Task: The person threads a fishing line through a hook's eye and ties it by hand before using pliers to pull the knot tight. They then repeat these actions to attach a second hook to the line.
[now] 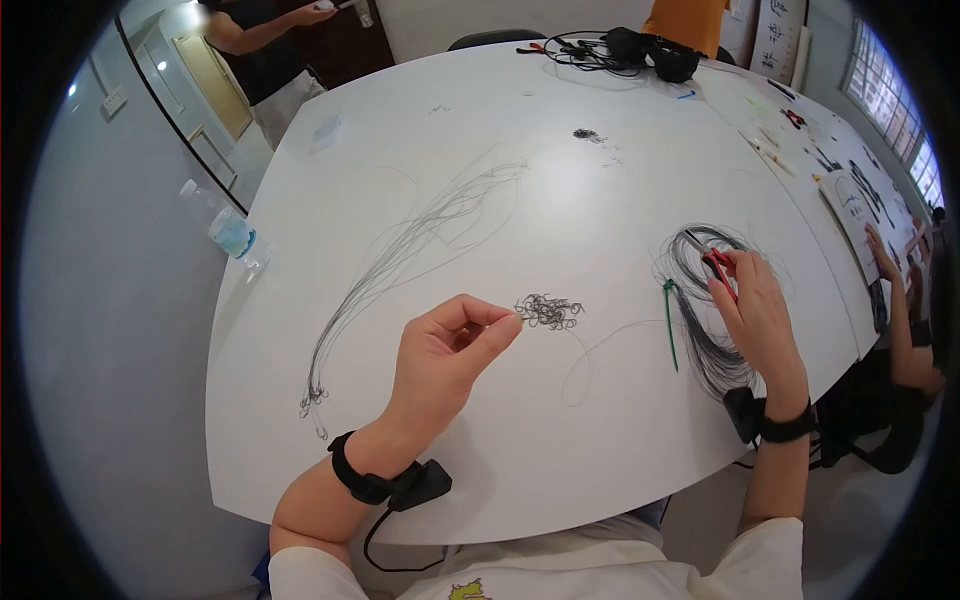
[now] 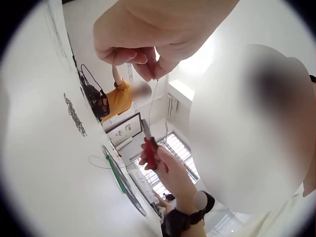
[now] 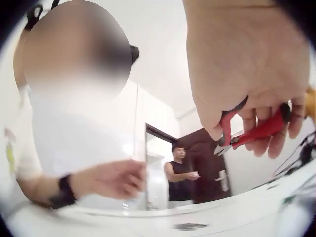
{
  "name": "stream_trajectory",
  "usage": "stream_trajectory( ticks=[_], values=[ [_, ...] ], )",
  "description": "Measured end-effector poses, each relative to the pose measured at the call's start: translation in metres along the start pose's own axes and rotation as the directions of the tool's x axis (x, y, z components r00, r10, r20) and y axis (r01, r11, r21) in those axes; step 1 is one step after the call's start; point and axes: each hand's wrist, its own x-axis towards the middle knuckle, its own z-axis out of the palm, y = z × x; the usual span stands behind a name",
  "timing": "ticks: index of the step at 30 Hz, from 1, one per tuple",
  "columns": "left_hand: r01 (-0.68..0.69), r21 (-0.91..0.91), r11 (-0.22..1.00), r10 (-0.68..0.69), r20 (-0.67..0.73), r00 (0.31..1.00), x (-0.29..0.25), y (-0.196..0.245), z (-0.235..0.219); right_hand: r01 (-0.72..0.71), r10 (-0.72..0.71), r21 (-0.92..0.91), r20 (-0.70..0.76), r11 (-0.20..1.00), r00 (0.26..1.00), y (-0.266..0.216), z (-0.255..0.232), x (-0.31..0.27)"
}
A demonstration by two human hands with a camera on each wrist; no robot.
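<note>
My left hand (image 1: 445, 355) pinches a fine fishing line (image 2: 152, 101) between thumb and forefinger, with a tiny dark bit at the fingertips. In the left wrist view that line curves down toward the pliers. My right hand (image 1: 762, 310) grips red-handled pliers (image 1: 721, 272), their metal nose angled up and left over the table. Right by the left fingertips in the head view lies a heap of small dark fish hooks (image 1: 550, 311). Under the right hand spreads a coil of thin dark line (image 1: 705, 345), bound with a green cable tie (image 1: 671, 330).
A long bundle of lines with hooks (image 1: 345, 310) stretches across the table's left half. A water bottle (image 1: 232, 235) stands at the left edge. Black cables (image 1: 610, 50) lie at the far side, a small dark pile (image 1: 587, 135) nearer. Other people are around the table.
</note>
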Motion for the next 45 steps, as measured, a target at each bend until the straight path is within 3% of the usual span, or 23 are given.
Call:
stream_trajectory(
  ticks=[3,8,12,14,15,16,18,19,21,24,31,33,36,39,41,45],
  values=[
    [-0.006,0.02,1.0,0.007,-0.014,1.0,0.0,0.0,0.001,0.048,-0.043,-0.133,0.04,0.99,0.998,0.021,0.01,0.004],
    [-0.045,0.052,0.998,0.046,-0.008,0.999,-0.003,0.001,0.002,0.065,0.018,-0.38,0.213,0.923,0.977,0.028,0.026,-0.001],
    [-0.13,0.099,0.987,0.133,-0.019,0.991,-0.003,-0.004,0.003,0.116,-0.038,-0.431,0.185,0.895,0.982,0.022,0.026,-0.003],
    [-0.202,0.193,0.96,0.209,-0.015,0.978,-0.003,-0.005,0.003,0.24,-0.234,-0.294,0.058,0.925,0.971,-0.005,0.015,0.004],
    [-0.2,0.193,0.961,0.206,-0.015,0.978,-0.003,-0.005,0.004,0.09,-0.088,-0.006,0.166,0.996,0.982,-0.034,-0.001,0.009],
    [-0.255,0.227,0.94,0.264,-0.01,0.965,-0.003,-0.006,0.004,-0.11,0.025,0.261,0.307,0.959,0.951,-0.063,-0.014,0.012],
    [-0.309,0.26,0.915,0.319,0.003,0.948,-0.004,-0.006,0.006,-0.234,-0.101,0.697,0.403,0.678,0.91,-0.089,-0.016,0.007],
    [-0.324,0.294,0.899,0.337,0.007,0.941,-0.005,-0.005,0.007,-0.237,-0.095,0.697,0.402,0.677,0.911,-0.103,-0.018,0.005],
    [-0.342,0.329,0.88,0.357,0.015,0.934,-0.006,-0.003,0.008,-0.369,-0.181,0.795,0.502,0.482,0.845,-0.127,-0.019,0.003],
    [-0.425,0.385,0.819,0.439,0.056,0.897,-0.007,-0.001,0.007,-0.25,-0.201,0.846,0.379,0.47,0.903,-0.134,0.008,0.0],
    [-0.532,0.494,0.688,0.562,0.103,0.821,-0.008,0.0,0.007,-0.197,-0.183,0.815,0.345,0.545,0.921,-0.141,0.009,-0.007],
    [-0.545,0.514,0.663,0.578,0.112,0.808,-0.008,0.001,0.007,-0.059,-0.234,0.833,0.222,0.55,0.947,-0.141,0.013,-0.009],
    [-0.553,0.53,0.643,0.594,0.11,0.797,-0.01,0.001,0.009,-0.029,-0.243,0.843,0.187,0.538,0.952,-0.141,0.016,-0.01],
    [-0.508,0.425,0.749,0.538,0.059,0.841,-0.012,-0.002,0.011,-0.04,-0.234,0.855,0.186,0.517,0.954,-0.139,0.019,-0.009],
    [-0.371,0.273,0.887,0.383,0.009,0.924,-0.014,-0.004,0.012,-0.007,-0.233,0.845,0.156,0.535,0.96,-0.138,0.021,-0.009],
    [-0.26,0.179,0.949,0.262,0.014,0.965,-0.016,-0.003,0.012,0.049,-0.224,0.819,0.098,0.572,0.97,-0.138,0.023,-0.01]
  ],
)
